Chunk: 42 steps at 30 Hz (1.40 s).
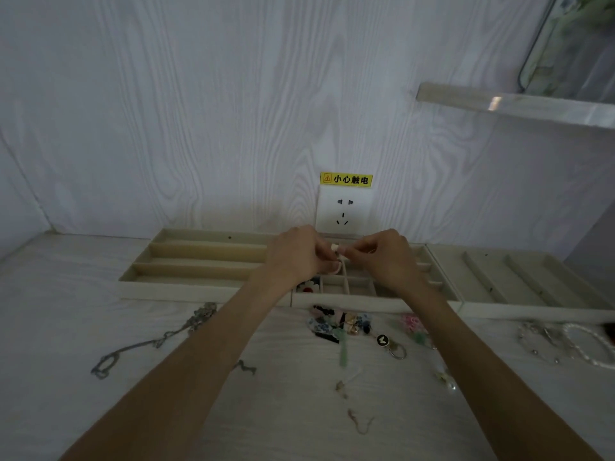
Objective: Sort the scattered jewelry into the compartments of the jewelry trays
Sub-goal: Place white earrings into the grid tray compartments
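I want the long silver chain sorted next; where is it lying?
Head view: the silver chain lies on the table's left side, in front of the left tray, left of the left forearm.

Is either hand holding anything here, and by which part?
Both: left hand and right hand pinch a thin pale cord-like piece at its top end; the rest hangs over the middle beige tray.

you've got three beige jewelry trays (206, 289) side by side against the wall. thin pale cord (346, 277) hangs over the middle tray (366, 302). silver chain (149, 344) lies left on the table, pearl bracelet (589, 347) right, mixed charms (342, 324) just before the middle tray.
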Each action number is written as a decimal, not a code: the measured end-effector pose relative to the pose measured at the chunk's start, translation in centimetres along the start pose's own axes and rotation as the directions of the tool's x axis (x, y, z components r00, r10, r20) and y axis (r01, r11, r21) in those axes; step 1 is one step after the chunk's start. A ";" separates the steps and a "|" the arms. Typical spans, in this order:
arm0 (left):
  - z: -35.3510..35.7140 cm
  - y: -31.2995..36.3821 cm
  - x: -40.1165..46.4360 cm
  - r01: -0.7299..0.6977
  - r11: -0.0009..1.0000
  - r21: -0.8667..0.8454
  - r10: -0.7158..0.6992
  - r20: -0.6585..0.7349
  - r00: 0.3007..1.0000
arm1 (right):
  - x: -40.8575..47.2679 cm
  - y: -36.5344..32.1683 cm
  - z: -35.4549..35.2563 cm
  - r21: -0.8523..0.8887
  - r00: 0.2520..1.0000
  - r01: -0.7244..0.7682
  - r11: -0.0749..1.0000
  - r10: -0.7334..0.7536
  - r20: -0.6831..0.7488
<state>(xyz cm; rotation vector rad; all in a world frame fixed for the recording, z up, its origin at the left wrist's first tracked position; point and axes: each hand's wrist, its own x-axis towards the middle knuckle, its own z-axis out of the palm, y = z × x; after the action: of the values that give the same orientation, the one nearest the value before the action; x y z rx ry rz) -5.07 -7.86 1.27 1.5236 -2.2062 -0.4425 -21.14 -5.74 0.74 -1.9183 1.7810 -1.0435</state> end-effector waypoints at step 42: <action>-0.2 -0.8 0.6 -0.029 1.000 -0.008 0.029 -0.024 0.999 | 0.0 -0.7 1.5 -0.318 0.999 0.053 0.947 -0.050 0.019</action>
<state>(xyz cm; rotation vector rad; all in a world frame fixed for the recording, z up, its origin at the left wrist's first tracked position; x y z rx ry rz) -4.54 -8.68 1.14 1.4835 -2.2024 -0.4211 -19.60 -6.01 0.15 -2.1603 2.0047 -0.7963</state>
